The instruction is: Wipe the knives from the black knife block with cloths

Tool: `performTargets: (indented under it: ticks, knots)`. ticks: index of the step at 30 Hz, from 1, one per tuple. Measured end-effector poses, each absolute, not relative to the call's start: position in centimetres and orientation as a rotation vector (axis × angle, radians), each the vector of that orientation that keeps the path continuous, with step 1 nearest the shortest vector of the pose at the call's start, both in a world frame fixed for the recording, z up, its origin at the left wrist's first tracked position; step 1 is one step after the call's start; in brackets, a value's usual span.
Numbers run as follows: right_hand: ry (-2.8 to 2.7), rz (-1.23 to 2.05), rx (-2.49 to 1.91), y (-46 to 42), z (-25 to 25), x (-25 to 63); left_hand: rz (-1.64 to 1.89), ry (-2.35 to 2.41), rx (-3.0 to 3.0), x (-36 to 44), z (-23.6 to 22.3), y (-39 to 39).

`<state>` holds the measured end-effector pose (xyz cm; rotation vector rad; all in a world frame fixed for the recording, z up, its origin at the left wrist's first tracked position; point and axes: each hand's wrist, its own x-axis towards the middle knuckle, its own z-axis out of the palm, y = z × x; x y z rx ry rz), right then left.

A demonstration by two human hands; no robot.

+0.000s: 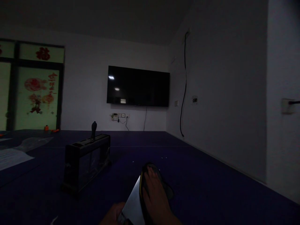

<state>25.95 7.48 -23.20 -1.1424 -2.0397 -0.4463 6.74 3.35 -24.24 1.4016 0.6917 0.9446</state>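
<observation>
At the bottom centre, my left hand [113,212] closes around the lower left edge of a pale, shiny flat panel [134,203]. My right hand [155,193] lies with its fingers stretched out flat along a dark, rounded, shoe-like thing with a yellow edge [140,184]; the dim light hides what kind it is. That dark thing touches or overlaps the panel's right side. To the left stands a black box-shaped frame [72,167] with an open middle. On its top, a dark-handled tool like a screwdriver [94,128] stands upright.
The dark purple surface [199,175] reaches to the walls. At left lie a paper sheet [14,157], clear plastic film [35,143] and a small orange thing [46,127]. A television [138,87] hangs on the back wall; a black cable [185,84] hangs at right.
</observation>
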Motion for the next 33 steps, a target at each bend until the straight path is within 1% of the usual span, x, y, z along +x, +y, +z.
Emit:
performTargets:
  ticks: [5,7,10,14,22,33]
  knots:
    - [-2.061,-0.434,-1.178,7.7,-23.3,26.1,0.954,0.833,1.346,6.3,-25.6,4.0]
    - [-2.046,-0.433,-1.173,7.7,-23.4,26.1,0.945,0.857,1.342,6.3,-25.5,4.0]
    - [-2.047,-0.436,-1.152,7.7,-23.6,26.0,1.022,0.891,1.324,6.6,-24.9,3.6]
    - [-2.101,-0.451,-1.120,7.4,-23.3,26.0,1.053,0.863,1.266,6.9,-23.8,2.7]
    - [-2.178,-0.451,-0.949,6.3,-22.4,26.2,0.932,0.649,1.368,7.1,-22.6,2.3]
    - [-2.003,-0.492,-1.071,7.6,-23.8,26.1,0.896,0.728,1.469,6.6,-23.0,2.4]
